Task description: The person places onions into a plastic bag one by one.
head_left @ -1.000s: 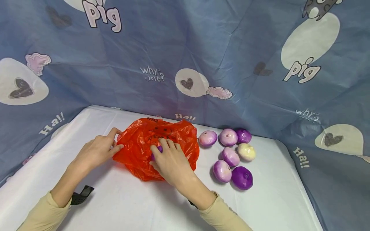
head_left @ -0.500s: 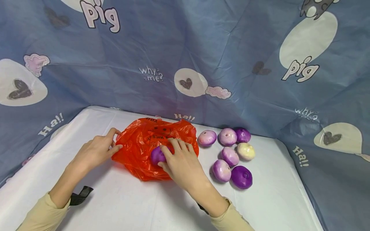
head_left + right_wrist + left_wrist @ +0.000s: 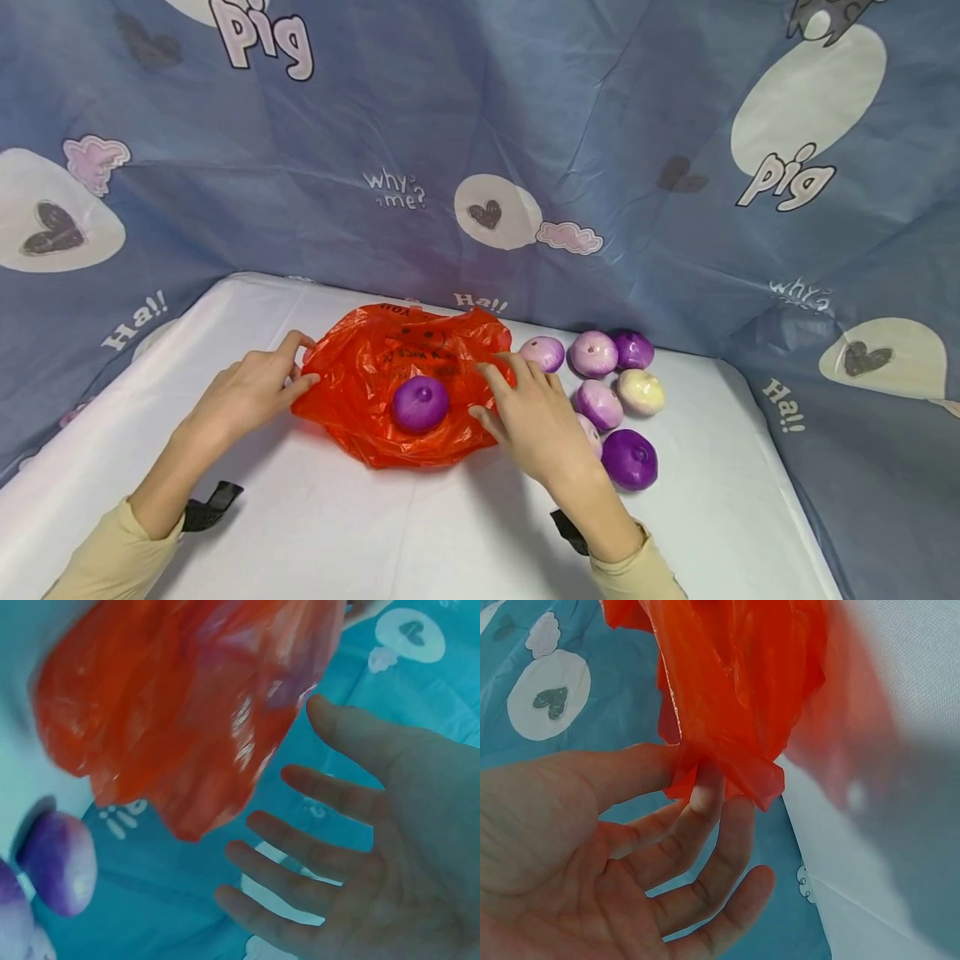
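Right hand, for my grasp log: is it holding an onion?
No, the right wrist view shows the right hand with fingers spread, gripping nothing.

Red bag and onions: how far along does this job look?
Apparently bagging, with plenty to go. Done: one purple onion appears to sit in the red bag; anything beneath it is hidden. In hand: the left hand pinches the bag's edge; the right hand is beside the bag, holding nothing. Outstanding, presumably: seven onions on the white table, right of the bag.
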### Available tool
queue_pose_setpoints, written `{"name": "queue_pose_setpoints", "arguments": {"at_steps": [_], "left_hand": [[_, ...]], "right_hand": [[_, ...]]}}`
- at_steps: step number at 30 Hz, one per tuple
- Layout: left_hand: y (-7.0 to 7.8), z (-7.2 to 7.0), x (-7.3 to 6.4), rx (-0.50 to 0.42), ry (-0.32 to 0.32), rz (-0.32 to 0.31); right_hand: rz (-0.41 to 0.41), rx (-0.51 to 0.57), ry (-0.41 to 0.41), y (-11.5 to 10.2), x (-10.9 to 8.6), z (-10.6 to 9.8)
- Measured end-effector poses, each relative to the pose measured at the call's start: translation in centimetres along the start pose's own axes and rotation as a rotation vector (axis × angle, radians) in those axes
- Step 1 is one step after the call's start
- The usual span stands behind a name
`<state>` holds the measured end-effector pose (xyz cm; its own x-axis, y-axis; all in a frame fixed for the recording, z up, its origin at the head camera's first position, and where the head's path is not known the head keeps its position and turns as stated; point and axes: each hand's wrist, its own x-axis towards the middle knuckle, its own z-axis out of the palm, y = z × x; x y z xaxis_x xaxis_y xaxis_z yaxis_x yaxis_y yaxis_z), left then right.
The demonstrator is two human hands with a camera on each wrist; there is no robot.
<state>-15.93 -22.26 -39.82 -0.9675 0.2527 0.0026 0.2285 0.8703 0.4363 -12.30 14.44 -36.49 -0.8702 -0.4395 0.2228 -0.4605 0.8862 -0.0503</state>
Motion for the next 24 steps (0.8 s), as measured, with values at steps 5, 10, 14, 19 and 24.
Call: {"name": "queue_pose_setpoints", "arguments": {"at_steps": [5, 10, 14, 19, 24], "left_hand": [[0.0, 0.0, 0.0, -0.005, -0.002, -0.005], [-0.1, 0.1, 0.0, -0.006, -0.002, -0.001], [-0.1, 0.0, 0.1, 0.006, 0.004, 0.009], [-0.1, -0.1, 0.2, 0.014, 0.002, 0.007], [-0.1, -0.1, 0.1, 0.013, -0.005, 0.0]], "right_hand": [[0.026, 0.008, -0.003, 1.3, -0.1, -0.1], [0.041, 0.033, 0.011, 2.7, 0.1, -0.4], [0.074, 0.043, 0.014, 4.1, 0.3, -0.6], [0.098, 0.033, 0.003, 5.4, 0.7, -0.6], [0.122, 0.045, -0.039, 6.6, 1.5, -0.2]]}}
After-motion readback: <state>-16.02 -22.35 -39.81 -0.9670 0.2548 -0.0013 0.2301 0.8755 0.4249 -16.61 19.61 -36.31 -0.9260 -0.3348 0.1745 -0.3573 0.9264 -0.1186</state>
